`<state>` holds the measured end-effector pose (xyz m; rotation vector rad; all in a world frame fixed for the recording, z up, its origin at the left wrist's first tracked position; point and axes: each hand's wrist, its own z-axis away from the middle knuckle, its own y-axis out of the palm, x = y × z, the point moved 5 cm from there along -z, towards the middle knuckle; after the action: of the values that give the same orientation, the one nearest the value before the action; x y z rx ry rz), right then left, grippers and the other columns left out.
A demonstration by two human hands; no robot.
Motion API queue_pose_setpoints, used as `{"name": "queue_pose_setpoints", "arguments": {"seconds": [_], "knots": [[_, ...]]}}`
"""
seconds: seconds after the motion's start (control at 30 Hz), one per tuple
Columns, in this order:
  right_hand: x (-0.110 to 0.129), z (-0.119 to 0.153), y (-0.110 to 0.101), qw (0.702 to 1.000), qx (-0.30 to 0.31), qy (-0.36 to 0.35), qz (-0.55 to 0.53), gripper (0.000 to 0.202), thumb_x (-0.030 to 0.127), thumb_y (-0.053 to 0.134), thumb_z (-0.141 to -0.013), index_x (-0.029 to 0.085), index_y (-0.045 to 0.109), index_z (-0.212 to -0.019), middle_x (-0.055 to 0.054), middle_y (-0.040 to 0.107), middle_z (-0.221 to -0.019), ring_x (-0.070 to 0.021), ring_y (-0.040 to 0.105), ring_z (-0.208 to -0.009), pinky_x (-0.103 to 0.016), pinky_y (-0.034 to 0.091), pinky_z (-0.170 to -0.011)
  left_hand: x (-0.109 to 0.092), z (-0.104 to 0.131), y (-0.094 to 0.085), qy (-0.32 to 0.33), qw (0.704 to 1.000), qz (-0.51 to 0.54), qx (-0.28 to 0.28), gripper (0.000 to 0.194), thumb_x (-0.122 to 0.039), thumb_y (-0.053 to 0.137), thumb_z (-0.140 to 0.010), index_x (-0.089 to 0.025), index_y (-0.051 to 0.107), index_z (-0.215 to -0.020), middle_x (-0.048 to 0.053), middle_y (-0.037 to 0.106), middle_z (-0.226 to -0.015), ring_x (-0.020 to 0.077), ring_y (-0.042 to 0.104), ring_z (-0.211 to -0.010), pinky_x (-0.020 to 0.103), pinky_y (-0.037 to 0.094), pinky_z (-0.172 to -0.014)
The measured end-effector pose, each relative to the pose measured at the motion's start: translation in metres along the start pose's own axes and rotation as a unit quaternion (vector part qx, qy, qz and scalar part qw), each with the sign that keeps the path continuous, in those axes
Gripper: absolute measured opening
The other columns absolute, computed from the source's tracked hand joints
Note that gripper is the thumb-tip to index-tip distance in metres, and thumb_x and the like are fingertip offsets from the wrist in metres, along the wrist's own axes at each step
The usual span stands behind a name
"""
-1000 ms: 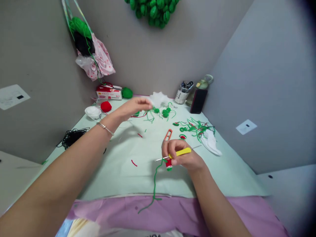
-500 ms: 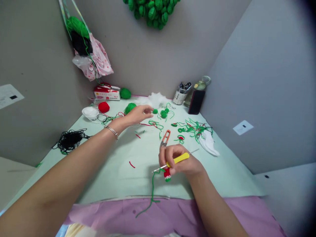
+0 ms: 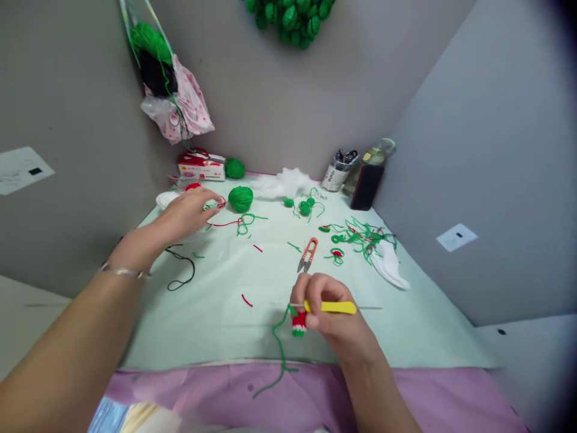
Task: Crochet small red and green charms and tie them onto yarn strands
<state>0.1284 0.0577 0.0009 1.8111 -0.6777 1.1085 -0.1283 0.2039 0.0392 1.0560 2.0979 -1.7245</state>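
Note:
My right hand (image 3: 327,307) pinches a crochet hook with a yellow handle (image 3: 336,307) and a small crocheted piece in red, white and green (image 3: 299,323). From that piece a green yarn tail (image 3: 279,340) hangs over the table's front edge. My left hand (image 3: 192,209) reaches over the back left of the table, its thumb and fingers apart, beside red yarn (image 3: 220,203) and left of a green yarn ball (image 3: 240,199). Orange thread snips (image 3: 308,254) lie just beyond my right hand.
A pen cup (image 3: 335,174), a dark phone (image 3: 368,187) and a bottle stand at the back right. Yarn scraps (image 3: 367,236) and a white piece (image 3: 388,264) lie on the right. A box (image 3: 202,168) stands back left, below a hanging bag (image 3: 192,99).
My left hand has moved left, away from the small green balls, to beside the red yarn. The green yarn ball is now uncovered. The hook in my right hand has turned nearly level.

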Motion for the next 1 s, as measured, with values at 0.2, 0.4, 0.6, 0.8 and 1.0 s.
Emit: {"name": "queue_pose_setpoints", "arguments": {"seconds": [0.2,0.4,0.6,0.8,1.0], "knots": [[0.017,0.002,0.011,0.968,-0.145,-0.109,0.172,0.016,0.01,0.071,-0.081,0.022,0.061,-0.078,0.001,0.057,-0.086,-0.0114,0.055,-0.079,-0.024,0.044,-0.068,-0.09,0.094,0.052,-0.044,0.809,0.561,0.169,0.063,-0.066,0.051,-0.086,-0.029,0.05,-0.137,0.014,0.036,-0.153,0.0363,0.055,-0.121,0.042,0.058,-0.076],[0.021,0.004,0.038,0.956,-0.112,-0.153,0.222,0.017,0.007,0.069,-0.082,0.022,0.061,-0.079,0.0,0.057,-0.085,-0.0133,0.055,-0.08,-0.026,0.045,-0.069,-0.13,0.09,0.07,-0.058,0.697,0.711,0.07,0.064,-0.072,0.031,-0.09,-0.03,0.057,-0.131,0.008,0.043,-0.152,0.0327,0.043,-0.137,0.052,0.044,-0.104],[0.019,0.005,0.024,0.961,-0.155,-0.164,0.162,0.016,0.01,0.069,-0.082,0.022,0.06,-0.078,0.0,0.055,-0.084,-0.0127,0.053,-0.077,-0.025,0.043,-0.065,-0.119,0.084,0.048,0.043,0.855,0.506,-0.1,0.067,-0.057,0.026,-0.098,-0.021,0.064,-0.057,0.004,0.07,-0.117,0.0274,0.038,-0.14,0.051,0.014,-0.121],[0.022,0.006,0.023,0.94,-0.174,-0.193,0.221,0.016,0.008,0.069,-0.082,0.022,0.062,-0.08,0.0,0.056,-0.086,-0.0129,0.055,-0.081,-0.026,0.044,-0.069,-0.116,0.108,0.076,-0.03,0.884,0.465,0.037,0.033,-0.039,0.063,-0.089,-0.029,0.066,-0.12,0.005,0.064,-0.117,0.0255,0.053,-0.12,0.044,0.038,-0.107],[0.019,0.006,0.02,0.931,-0.191,-0.179,0.254,0.014,0.009,0.068,-0.082,0.022,0.062,-0.08,0.0,0.058,-0.086,-0.0135,0.055,-0.082,-0.025,0.043,-0.068,-0.118,0.115,0.089,-0.12,0.794,0.594,0.047,0.041,-0.029,0.074,-0.081,-0.028,0.065,-0.122,0.001,0.059,-0.094,0.0148,0.058,-0.094,0.025,0.047,-0.085]]}}
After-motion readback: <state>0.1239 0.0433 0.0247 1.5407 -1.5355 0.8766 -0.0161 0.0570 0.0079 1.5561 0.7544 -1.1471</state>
